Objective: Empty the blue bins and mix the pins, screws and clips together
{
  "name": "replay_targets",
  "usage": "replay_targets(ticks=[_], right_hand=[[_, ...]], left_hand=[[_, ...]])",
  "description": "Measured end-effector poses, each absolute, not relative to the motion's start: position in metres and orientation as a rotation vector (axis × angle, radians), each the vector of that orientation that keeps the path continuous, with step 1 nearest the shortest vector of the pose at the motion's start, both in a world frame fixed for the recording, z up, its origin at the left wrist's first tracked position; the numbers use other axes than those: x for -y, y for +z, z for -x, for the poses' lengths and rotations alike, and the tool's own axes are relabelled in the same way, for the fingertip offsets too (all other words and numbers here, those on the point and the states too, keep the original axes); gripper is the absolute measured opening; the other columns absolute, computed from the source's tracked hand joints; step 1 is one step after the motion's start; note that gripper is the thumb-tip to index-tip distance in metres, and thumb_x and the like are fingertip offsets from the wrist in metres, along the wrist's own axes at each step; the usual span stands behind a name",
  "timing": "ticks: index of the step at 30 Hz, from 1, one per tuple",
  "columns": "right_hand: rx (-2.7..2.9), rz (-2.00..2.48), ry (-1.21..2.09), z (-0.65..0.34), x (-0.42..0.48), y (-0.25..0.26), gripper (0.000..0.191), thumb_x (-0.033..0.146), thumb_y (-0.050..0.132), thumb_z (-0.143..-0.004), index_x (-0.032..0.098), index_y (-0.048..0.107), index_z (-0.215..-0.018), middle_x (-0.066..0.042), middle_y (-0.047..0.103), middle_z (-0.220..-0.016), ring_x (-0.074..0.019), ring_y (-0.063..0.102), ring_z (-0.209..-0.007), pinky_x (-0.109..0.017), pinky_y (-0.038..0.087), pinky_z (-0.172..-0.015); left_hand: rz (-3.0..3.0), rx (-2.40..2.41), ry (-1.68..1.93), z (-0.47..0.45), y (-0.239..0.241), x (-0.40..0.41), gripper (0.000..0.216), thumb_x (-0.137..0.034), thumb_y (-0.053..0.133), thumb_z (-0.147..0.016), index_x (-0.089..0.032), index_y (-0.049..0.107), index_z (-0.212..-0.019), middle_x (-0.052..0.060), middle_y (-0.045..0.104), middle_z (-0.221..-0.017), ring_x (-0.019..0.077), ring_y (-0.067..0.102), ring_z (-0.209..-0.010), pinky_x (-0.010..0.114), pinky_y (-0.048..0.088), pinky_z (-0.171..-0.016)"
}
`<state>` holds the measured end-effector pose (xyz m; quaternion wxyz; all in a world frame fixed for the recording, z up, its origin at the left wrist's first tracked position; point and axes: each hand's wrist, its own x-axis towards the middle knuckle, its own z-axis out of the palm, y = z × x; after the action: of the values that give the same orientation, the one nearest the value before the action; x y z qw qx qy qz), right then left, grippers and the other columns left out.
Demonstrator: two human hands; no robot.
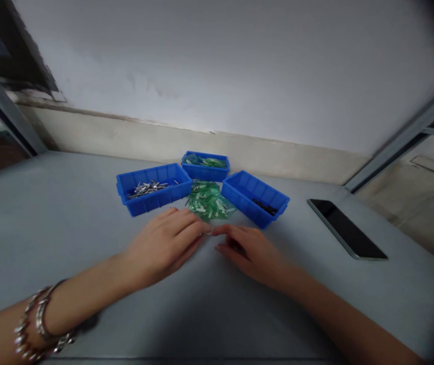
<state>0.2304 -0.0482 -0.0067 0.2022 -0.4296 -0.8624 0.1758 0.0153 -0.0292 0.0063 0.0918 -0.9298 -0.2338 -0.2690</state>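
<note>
My left hand [165, 242] and my right hand [250, 251] meet on the grey table just in front of a heap of small green plastic bags [209, 202]. The fingertips of both hands pinch together on a tiny thin piece between them; I cannot make out what it is. Behind the heap stand three blue bins: the left bin [152, 188] holds small metal parts, the back bin [205, 165] holds green bags, the right bin [255, 196] holds a few dark small parts.
A dark phone [346, 228] lies face up on the table to the right. A white wall with a pale ledge runs behind the bins. Metal frame bars stand at the far left and right. Bracelets circle my left wrist [40, 324].
</note>
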Motion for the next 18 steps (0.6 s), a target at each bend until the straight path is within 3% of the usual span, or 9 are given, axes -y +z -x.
replay_targets(ticks=[7, 18], right_hand=[[2.407, 1.305, 0.459, -0.23, 0.049, -0.008, 0.026, 0.029, 0.045, -0.088, 0.02, 0.056, -0.111, -0.004, 0.062, -0.08, -0.0145, 0.056, -0.069, -0.027, 0.044, -0.063], [2.467, 1.252, 0.474, -0.231, 0.049, -0.007, 0.021, 0.024, 0.044, -0.088, 0.018, 0.058, -0.103, -0.005, 0.065, -0.092, -0.0157, 0.058, -0.078, -0.028, 0.045, -0.069]], left_hand=[[2.383, 1.084, -0.898, 0.012, 0.02, 0.0, 0.013, -0.024, 0.043, -0.089, -0.017, 0.054, -0.093, 0.005, 0.06, -0.087, 0.0164, 0.056, -0.079, 0.028, 0.044, -0.07], [2.215, 1.641, -0.544, 0.019, 0.041, -0.001, 0.026, -0.028, 0.035, -0.092, -0.014, 0.055, -0.101, 0.008, 0.057, -0.096, 0.0152, 0.053, -0.075, 0.026, 0.039, -0.063]])
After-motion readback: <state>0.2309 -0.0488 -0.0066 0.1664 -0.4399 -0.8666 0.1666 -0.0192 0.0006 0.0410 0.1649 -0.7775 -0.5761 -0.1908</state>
